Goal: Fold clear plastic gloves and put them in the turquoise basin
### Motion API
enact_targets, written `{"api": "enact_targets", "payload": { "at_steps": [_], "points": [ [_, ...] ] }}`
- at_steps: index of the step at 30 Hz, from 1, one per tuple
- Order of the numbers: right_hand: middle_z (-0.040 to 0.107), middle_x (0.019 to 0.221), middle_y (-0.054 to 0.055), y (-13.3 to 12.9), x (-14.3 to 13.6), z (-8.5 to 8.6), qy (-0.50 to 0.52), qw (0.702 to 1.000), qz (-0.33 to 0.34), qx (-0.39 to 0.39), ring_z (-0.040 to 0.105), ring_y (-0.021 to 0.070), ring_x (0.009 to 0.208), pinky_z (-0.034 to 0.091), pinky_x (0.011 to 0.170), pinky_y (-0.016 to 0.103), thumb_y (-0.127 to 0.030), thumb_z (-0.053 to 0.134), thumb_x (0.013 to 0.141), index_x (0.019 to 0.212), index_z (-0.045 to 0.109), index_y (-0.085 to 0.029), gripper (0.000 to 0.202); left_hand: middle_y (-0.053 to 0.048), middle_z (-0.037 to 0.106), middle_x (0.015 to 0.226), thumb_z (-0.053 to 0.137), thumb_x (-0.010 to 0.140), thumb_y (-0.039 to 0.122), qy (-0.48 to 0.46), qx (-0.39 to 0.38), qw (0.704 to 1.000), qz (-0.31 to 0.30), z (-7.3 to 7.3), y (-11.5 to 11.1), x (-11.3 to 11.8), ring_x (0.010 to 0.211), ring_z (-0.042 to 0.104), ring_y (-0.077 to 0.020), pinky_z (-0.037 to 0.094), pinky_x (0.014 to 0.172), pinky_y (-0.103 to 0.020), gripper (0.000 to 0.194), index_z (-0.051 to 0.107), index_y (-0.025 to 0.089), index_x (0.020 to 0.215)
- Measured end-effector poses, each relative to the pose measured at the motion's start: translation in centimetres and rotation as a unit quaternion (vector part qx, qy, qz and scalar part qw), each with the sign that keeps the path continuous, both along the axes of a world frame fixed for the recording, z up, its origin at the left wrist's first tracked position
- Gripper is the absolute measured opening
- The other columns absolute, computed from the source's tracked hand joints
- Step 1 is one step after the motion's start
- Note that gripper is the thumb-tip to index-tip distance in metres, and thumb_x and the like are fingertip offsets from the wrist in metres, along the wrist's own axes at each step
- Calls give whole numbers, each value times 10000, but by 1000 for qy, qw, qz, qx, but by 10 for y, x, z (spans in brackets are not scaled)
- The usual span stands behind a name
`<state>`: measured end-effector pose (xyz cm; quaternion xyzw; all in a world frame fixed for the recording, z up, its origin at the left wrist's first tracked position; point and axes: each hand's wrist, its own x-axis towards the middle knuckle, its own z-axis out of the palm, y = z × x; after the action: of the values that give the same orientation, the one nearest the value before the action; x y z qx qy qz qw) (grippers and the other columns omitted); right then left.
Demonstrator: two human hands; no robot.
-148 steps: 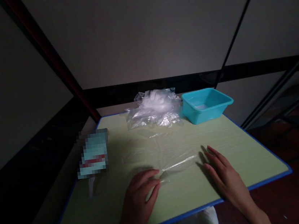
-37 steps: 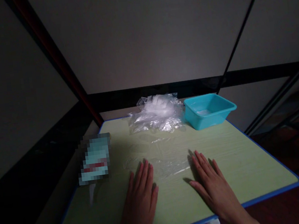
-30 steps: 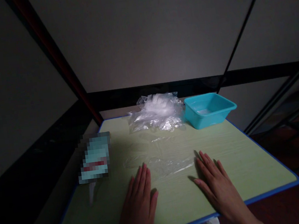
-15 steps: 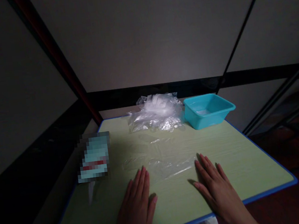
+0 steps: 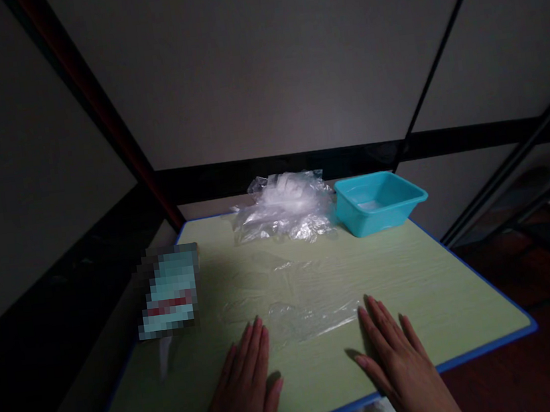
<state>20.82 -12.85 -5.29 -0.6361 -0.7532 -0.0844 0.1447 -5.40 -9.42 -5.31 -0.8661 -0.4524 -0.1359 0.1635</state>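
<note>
Flat on the pale yellow-green table (image 5: 446, 292) lies a thin, wrinkled piece of clear plastic film (image 5: 299, 320), its outline hard to make out. My left hand (image 5: 243, 377) rests palm down near the film's front left, fingers stretched out and thumb apart. On the other side, my right hand (image 5: 398, 351) lies palm down with fingers spread, its fingertips by the film's right end. Neither hand grips anything.
A heap of crumpled clear plastic (image 5: 288, 208) sits at the back edge. Beside it stands a turquoise plastic basin (image 5: 381, 216). A blurred-out pale green packet (image 5: 170, 292) is at the left, with a whitish strip (image 5: 164, 356) sticking out. Wall panels (image 5: 262, 67) rise behind.
Both hands have slid slightly toward me, still flat and outstretched. The film's front edge sits a little nearer too. The view has shifted slightly.
</note>
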Motion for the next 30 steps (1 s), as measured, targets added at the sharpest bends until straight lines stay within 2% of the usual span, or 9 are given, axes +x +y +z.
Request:
{"api": "enact_targets", "payload": {
  "at_steps": [5, 9, 16, 20, 30],
  "points": [
    [209, 1403, 118, 1, 4, 7, 17, 999, -9, -30, 243, 274, 1261, 326, 952, 507, -453, 318, 875, 1326, 314, -166, 534, -102, 350, 1356, 354, 837, 315, -12, -6, 1000, 3, -1, -1, 0, 1223, 351, -217, 405, 900, -359, 621, 108, 121, 1373],
    [223, 1399, 127, 4, 9, 9, 24, 999, -27, -40, 234, 275, 1266, 320, 962, 493, -455, 312, 875, 1284, 389, -117, 536, -88, 342, 1362, 354, 841, 321, -17, -12, 1000, 5, -2, -1, -1, 1225, 349, -209, 391, 915, -354, 604, 125, 146, 1372],
    [200, 1413, 89, 7, 7, 10, 33, 999, -21, -30, 195, 271, 1279, 306, 961, 504, -452, 331, 871, 1332, 304, -205, 524, -91, 343, 1362, 359, 842, 314, -30, -17, 999, 4, 1, -1, 1, 1227, 346, -209, 383, 926, -353, 596, 138, 147, 1369],
    [207, 1411, 93, 9, 5, 9, 32, 999, -27, -22, 180, 277, 1282, 275, 976, 509, -471, 344, 862, 1313, 344, -200, 526, -97, 335, 1364, 354, 839, 311, -17, -17, 1000, 10, 3, -1, 1, 1223, 352, -209, 386, 927, -356, 617, 99, 142, 1376],
    [250, 1398, 92, 11, 5, 5, 27, 999, -31, -11, 220, 282, 1270, 290, 967, 507, -483, 346, 859, 1299, 369, -202, 523, -110, 338, 1357, 370, 834, 343, -11, -16, 1000, 6, 4, -1, 0, 1216, 362, -222, 416, 902, -361, 658, 69, 131, 1379]
  ]
}}
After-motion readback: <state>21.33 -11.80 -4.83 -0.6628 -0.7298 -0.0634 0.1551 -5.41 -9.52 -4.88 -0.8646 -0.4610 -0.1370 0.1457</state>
